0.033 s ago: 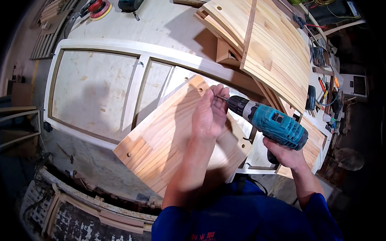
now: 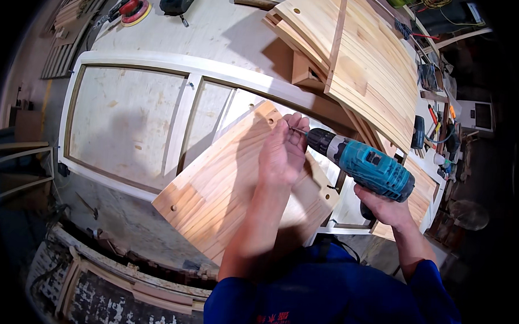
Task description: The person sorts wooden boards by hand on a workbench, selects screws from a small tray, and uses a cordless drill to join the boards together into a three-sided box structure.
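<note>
A teal drill [image 2: 375,167] is clasped in the grip of the right hand [image 2: 383,207], its bit [image 2: 299,131] aimed at the left hand [image 2: 282,156] over a holed wooden panel [image 2: 221,180] laid across a white frame [image 2: 181,130]; whether anything is pinched by the left grip cannot be told.

The shirt [image 2: 346,293] is deep blue, with red printed marks [image 2: 271,321] at its near left; the left sleeve [image 2: 230,302] and right sleeve [image 2: 432,293] match. The left hand [image 2: 282,154] and right hand [image 2: 386,207] are bare.
</note>
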`<state>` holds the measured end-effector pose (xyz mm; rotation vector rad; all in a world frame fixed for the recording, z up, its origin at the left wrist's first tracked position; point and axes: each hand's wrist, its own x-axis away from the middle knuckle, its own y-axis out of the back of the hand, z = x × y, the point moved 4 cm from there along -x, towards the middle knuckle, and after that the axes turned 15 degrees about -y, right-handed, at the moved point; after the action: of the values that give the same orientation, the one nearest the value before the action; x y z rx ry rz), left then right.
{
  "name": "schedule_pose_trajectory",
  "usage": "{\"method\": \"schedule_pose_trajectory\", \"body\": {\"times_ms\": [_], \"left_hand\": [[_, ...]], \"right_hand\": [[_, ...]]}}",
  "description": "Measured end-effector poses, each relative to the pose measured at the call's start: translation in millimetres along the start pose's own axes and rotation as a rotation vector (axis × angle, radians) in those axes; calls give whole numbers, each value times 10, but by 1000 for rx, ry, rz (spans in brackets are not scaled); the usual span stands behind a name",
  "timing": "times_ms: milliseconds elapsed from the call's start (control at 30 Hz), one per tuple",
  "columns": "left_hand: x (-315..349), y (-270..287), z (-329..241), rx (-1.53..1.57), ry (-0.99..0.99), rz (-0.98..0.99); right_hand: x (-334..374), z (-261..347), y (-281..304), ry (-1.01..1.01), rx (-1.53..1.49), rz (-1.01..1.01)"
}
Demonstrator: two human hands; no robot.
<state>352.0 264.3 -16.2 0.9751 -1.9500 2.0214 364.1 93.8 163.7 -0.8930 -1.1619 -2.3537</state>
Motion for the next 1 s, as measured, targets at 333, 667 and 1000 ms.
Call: {"method": "schedule_pose_trajectory", "body": {"times_ms": [333,667,1000], "left_hand": [[-244,9,139,166,16,-84],[-471,40,251,311,55,-164],[-475,-89,208,261,59,-306]], "right_hand": [[-197,431,24,105,95,-17],[-554,1015,-45,89,129,107],[-661,1446,-68,-28,215,128]]}}
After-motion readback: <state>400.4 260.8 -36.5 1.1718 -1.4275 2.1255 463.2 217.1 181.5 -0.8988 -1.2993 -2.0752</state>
